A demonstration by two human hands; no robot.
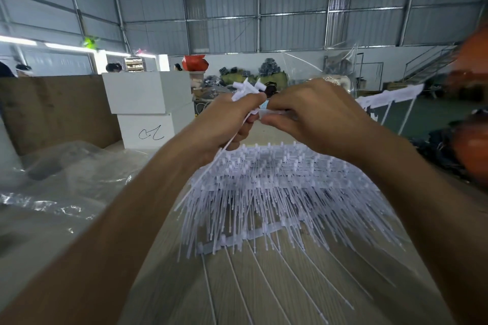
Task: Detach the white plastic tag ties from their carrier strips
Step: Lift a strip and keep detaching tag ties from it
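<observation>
I log left hand [232,116] clenching a bundle of thin white plastic tag ties [244,91], right hand [306,116] pinching their translucent carrier strip [272,113] at 12 o'clock.

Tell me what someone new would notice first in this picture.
Two raised hands meet at centre: the left hand grips a bunch of detached tag ties, while the right hand pinches a carrier strip. Below them, a heap of white tag ties on strips fans across the wooden table.
</observation>
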